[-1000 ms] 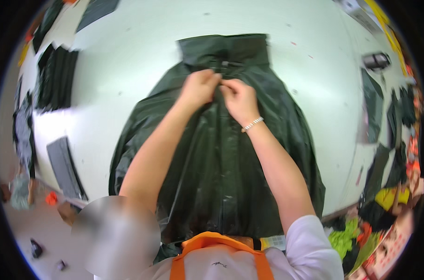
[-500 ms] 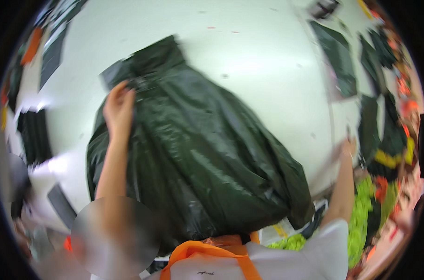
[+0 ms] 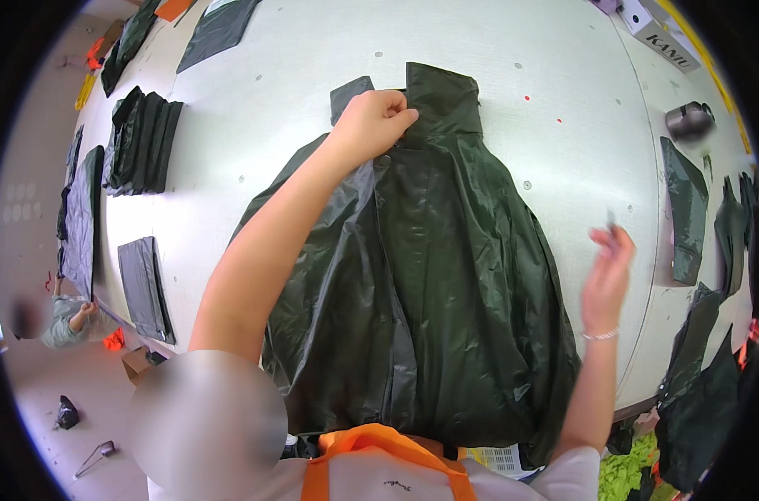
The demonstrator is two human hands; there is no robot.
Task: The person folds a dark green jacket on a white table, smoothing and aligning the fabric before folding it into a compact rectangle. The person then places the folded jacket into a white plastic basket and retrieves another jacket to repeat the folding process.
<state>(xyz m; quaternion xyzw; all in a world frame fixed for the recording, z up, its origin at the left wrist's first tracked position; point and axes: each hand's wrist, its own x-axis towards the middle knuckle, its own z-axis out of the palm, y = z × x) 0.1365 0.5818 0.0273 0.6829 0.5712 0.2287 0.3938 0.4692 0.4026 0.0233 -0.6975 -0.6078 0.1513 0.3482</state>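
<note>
A dark green glossy raincoat [image 3: 471, 275] lies spread on the white table, its stand-up collar [image 3: 442, 100] toward the far side and its hem near me. My left hand [image 3: 371, 125] reaches across the coat and pinches the collar's front edge at the neck opening. Just below that hand a round dark snap [image 3: 383, 161] shows on the front. My right hand [image 3: 609, 284] is raised to the right of the coat, apart from it. Its fingers are closed around a small greyish thing, blurred, whose kind I cannot make out.
A stack of folded dark garments [image 3: 146, 142] stands at the left, with a flat folded grey one [image 3: 146, 288] nearer. Dark cut pieces [image 3: 686, 213] lie along the right edge, below a dark metallic object [image 3: 690, 123]. Another person [image 3: 66, 321] is at the far left.
The view has swung, so the coat now appears straighter. My left hand stays at the collar, now pinching its front edge. My right hand has come up from the table's right side.
</note>
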